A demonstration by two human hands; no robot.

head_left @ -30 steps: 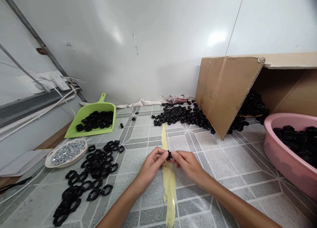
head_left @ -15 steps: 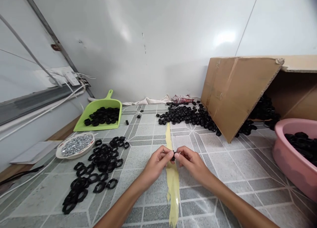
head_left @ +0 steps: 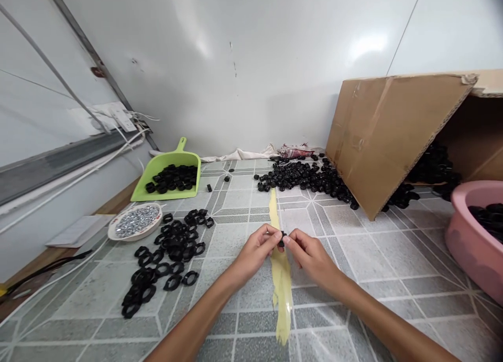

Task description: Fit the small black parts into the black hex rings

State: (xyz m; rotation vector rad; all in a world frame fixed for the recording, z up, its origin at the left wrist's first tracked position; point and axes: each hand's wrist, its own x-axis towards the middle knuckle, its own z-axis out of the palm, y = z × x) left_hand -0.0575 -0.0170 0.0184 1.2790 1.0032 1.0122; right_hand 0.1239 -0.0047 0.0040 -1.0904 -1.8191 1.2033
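Between the fingertips of both hands, above a yellow strip on the tiled floor, is a small black part. My left hand pinches it from the left. My right hand has its thumb and index finger closed on its right side. The fingers hide much of the part. Black rings lie loosely piled left of my hands, beside a white dish of small shiny metal pieces. Beyond the hands a heap of small black parts spreads along the wall.
A green dustpan with black parts stands at the back left. At the right are a tilted cardboard box and a pink basin, both holding black parts. White cables run along the left wall.
The view has shifted, so the floor items appear farther right and slightly higher. Both hands still hold the black part, with the right fingers slightly changed in pose.
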